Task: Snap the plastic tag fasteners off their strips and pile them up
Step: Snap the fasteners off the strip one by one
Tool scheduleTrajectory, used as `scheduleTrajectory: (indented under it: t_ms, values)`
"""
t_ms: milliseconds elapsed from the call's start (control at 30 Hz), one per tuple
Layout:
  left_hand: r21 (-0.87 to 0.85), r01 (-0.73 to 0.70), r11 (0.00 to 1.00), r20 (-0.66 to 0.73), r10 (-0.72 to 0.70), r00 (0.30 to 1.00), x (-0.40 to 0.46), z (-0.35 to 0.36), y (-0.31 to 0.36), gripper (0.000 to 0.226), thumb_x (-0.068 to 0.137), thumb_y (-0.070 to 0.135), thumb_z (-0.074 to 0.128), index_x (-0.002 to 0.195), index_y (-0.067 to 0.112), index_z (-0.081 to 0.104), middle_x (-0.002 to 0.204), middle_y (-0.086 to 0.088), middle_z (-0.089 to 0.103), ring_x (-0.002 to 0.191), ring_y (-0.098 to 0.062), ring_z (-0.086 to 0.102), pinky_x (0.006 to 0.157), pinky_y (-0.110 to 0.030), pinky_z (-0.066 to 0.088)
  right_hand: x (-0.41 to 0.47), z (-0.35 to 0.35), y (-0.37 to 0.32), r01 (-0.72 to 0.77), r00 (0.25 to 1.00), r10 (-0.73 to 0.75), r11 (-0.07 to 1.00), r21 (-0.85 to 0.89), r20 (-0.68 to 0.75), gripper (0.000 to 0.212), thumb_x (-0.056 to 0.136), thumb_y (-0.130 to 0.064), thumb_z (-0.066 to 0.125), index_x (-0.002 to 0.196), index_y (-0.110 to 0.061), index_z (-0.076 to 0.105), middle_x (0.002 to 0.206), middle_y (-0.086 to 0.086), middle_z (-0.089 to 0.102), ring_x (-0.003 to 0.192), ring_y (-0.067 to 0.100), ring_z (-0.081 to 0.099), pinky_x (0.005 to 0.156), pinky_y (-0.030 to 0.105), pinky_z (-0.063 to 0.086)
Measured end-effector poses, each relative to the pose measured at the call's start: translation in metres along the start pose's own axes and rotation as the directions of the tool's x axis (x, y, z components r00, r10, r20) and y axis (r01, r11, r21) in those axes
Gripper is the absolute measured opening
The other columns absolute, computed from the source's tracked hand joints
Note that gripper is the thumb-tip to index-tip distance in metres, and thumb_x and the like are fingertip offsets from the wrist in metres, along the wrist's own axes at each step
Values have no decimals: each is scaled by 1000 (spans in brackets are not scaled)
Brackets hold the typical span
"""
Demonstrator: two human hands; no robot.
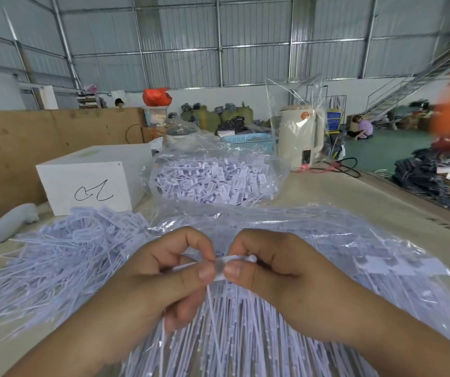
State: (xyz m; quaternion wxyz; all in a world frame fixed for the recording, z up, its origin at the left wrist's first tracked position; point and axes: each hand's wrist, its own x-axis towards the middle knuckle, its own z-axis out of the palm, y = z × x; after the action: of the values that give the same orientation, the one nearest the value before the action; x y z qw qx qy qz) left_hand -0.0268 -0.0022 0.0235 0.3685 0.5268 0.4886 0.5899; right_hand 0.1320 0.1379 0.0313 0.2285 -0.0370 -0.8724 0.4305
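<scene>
Head view: 2 hands, left hand [164, 270] and right hand [275, 270], pinch 1 fastener strip [232, 261].

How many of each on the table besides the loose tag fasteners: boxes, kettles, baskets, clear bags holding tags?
White box: 1
Cream kettle: 1
Blue basket: 1
Clear bags with tags: 2, far bag and near bag
Total: 5
Both hands pinch one tag fastener.
</scene>
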Motion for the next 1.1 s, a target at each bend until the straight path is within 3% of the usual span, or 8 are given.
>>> scheduleTrajectory:
  t_ms: [167, 367, 467, 567, 700, 767, 933, 1100]
  values:
    - [-97, -94, 991, -135, 81, 988, 5, 11, -3, 43, 61, 44, 88, 83, 16, 63, 37, 0, 37, 29, -9, 28, 41, -20, 35, 2, 8, 0, -9, 992, -1, 997, -83, -124, 24, 95, -30, 60, 72, -27, 53, 52, -13, 45, 48, 4, 38, 49, 18, 29]
    - [40, -198, 979, -306, 201, 931, 8, 28, -8, 21, 71, 39, 70, 82, 23, 61, 40, 1, 40, 32, -12, 31, 43, -21, 31, 6, 16, -2, -11, 936, 14, 1000, 11, -352, 29, 94, -29, 58, 67, -25, 48, 43, -11, 37, 39, 6, 31, 43, 14, 25]
    - [73, -206, 976, -351, 218, 911, 9, 34, -12, 20, 71, 41, 67, 82, 26, 61, 42, 0, 42, 33, -15, 33, 43, -20, 32, 6, 17, -2, -1, 930, -6, 1000, -19, -368, 26, 94, -30, 57, 69, -26, 50, 41, -11, 37, 38, 6, 30, 42, 14, 25]
    - [9, -156, 988, -297, 152, 943, 5, 28, -10, 26, 69, 40, 70, 89, 26, 62, 41, 0, 41, 31, -13, 33, 42, -20, 33, 5, 9, 2, -36, 970, 38, 999, 16, -238, 28, 95, -31, 57, 70, -22, 53, 47, -12, 40, 43, 3, 33, 45, 16, 29]
    - [-40, -36, 999, 58, 38, 998, -1, 13, -3, 35, 78, 38, 75, 107, 24, 61, 41, 5, 44, 32, -7, 34, 44, -18, 36, 1, -6, 1, -98, 983, 75, 985, 138, 166, 13, 92, -35, 62, 87, -23, 63, 61, -1, 44, 60, 13, 38, 59, 28, 29]
    - [12, 9, 1000, 145, -11, 989, -3, 9, -2, 35, 82, 40, 73, 110, 25, 59, 42, 6, 46, 34, -7, 36, 46, -19, 35, 0, -7, -1, -85, 963, 56, 991, 104, 262, 12, 92, -33, 60, 88, -23, 64, 64, 7, 47, 63, 13, 40, 62, 29, 29]
    - [79, -95, 992, -110, 103, 989, 4, 16, -8, 22, 76, 36, 68, 95, 27, 62, 39, 3, 42, 31, -10, 31, 43, -20, 30, 2, 0, -3, -50, 997, 57, 990, -132, 50, 24, 96, -30, 57, 74, -21, 56, 55, -10, 45, 52, 4, 40, 52, 20, 33]
    - [64, -190, 980, -433, 199, 879, 11, 15, -8, 16, 75, 18, 76, 78, 26, 63, 41, 2, 37, 33, -12, 30, 41, -20, 31, 4, -2, -5, -36, 972, 37, 999, 7, -233, 35, 96, -29, 55, 63, -23, 46, 49, -12, 32, 45, 7, 29, 46, 23, 28]
